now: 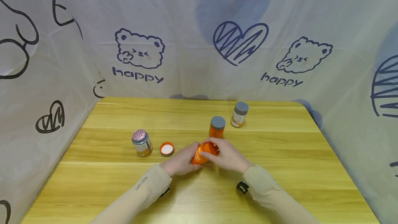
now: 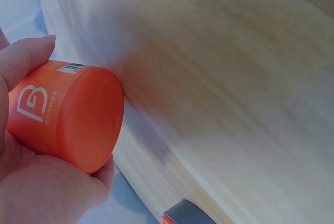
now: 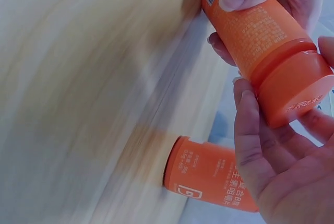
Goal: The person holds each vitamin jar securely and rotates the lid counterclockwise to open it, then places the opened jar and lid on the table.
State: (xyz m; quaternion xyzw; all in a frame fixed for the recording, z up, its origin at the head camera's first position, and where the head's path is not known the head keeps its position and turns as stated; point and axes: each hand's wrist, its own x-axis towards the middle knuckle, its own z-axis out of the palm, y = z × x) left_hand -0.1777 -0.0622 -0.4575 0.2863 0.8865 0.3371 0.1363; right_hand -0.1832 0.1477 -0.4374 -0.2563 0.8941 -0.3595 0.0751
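An orange bottle (image 1: pixel 197 157) with an orange cap (image 1: pixel 210 148) is held tilted between both hands above the table. My left hand (image 1: pixel 183 160) grips its body; in the left wrist view the bottle's smooth base (image 2: pixel 94 119) faces the camera. Curled round the cap (image 3: pixel 295 91) are the fingers of my right hand (image 1: pixel 228 155), with the cap seated on the bottle's neck. Just behind the hands stands a second orange bottle (image 1: pixel 217 127) with a grey lid, also visible in the right wrist view.
Left on the wooden table (image 1: pixel 102 182) stands a jar (image 1: pixel 142 144) with a pinkish seal on top and no lid. Beside it a lid (image 1: pixel 167 149) lies upturned, its white inside showing. A grey-lidded jar (image 1: pixel 238 116) stands at the back right. Printed cloth (image 1: pixel 186 16) hangs behind.
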